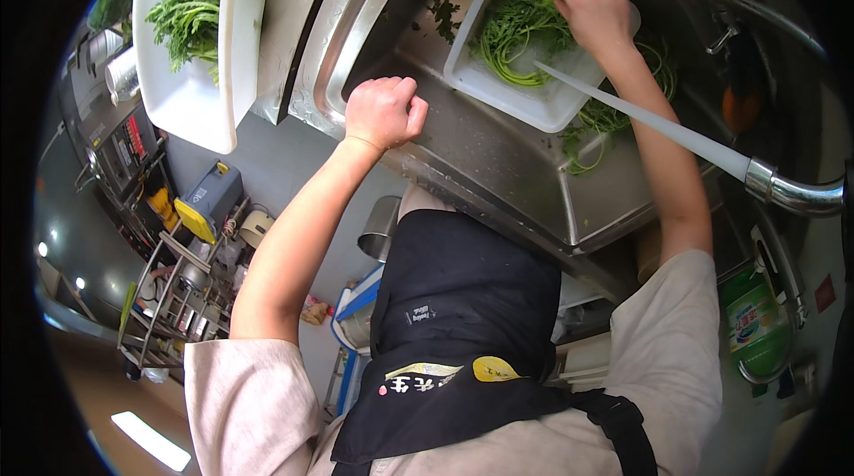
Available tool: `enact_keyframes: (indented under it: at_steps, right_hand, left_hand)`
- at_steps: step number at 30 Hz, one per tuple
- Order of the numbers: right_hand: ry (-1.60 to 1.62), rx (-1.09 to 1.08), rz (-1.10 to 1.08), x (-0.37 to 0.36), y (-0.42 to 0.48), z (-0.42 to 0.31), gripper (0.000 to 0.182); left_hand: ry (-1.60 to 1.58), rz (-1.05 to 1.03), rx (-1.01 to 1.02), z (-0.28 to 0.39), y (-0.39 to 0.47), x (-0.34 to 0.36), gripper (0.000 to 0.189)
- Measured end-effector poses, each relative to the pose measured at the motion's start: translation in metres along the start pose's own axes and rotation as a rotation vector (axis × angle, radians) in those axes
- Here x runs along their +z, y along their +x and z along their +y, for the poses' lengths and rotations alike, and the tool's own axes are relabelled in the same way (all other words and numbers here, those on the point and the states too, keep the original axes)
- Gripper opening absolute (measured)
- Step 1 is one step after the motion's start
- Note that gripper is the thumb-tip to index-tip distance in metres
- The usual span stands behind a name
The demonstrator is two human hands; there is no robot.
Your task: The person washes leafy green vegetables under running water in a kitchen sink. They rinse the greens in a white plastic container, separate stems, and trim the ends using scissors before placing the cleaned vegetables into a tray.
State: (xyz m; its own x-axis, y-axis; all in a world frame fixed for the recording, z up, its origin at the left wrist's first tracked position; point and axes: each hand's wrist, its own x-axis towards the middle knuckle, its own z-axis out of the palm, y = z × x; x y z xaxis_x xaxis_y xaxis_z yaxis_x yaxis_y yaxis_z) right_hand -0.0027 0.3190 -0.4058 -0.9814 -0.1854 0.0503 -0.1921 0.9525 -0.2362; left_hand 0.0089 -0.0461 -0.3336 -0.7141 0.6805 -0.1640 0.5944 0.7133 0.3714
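A stream of water (647, 117) runs from a metal faucet (794, 192) into a white plastic tub (517, 109) in the stainless steel sink. Leafy greens with long thin stems (510, 42) lie in the tub's water. My right hand (594, 12) is over the tub's far right part with its fingers bent at the greens; whether it grips any is hidden. My left hand (385, 110) is closed in a fist at the sink's near left rim, with nothing visible in it. More greens (590, 122) lie on the sink floor beside the tub.
Another white tub (230, 75) with leafy greens (190, 15) stands on the steel counter at the left. Loose leaves (444, 14) lie in the sink. A green detergent bottle (754, 322) is at the right, and a metal rack (180, 302) stands at the lower left.
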Motion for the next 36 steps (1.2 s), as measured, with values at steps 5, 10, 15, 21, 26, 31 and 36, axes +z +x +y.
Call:
enact_keyframes:
  at_steps: [5,10,15,21,26,31,36]
  right_hand:
    - [0.179,0.213,0.089,-0.058,-0.027,-0.016,0.014]
    - [1.001,0.694,0.066,-0.065,-0.045,-0.034,0.015]
    - [1.462,0.773,0.271,-0.071,-0.054,-0.050,0.012]
    - [0.641,0.482,-0.177,0.039,-0.072,-0.091,0.031]
    - [0.324,0.400,-0.413,0.095,-0.083,-0.121,0.051]
    - [0.221,0.535,-0.496,0.107,-0.085,-0.130,0.056]
    - [0.167,0.453,-0.520,0.111,-0.088,-0.124,0.044]
  left_hand:
    - [-0.014,0.008,-0.019,-0.001,-0.004,0.002,0.017]
    - [-0.012,0.019,-0.007,-0.002,-0.003,0.002,0.017]
    - [-0.006,0.018,-0.017,-0.003,-0.002,0.002,0.017]
    - [-0.028,0.029,-0.017,-0.002,-0.002,0.001,0.017]
    - [-0.051,0.042,-0.021,-0.004,-0.003,0.003,0.017]
    - [-0.050,0.049,-0.023,-0.004,-0.005,0.004,0.017]
    - [-0.050,0.056,-0.027,-0.005,-0.006,0.003,0.017]
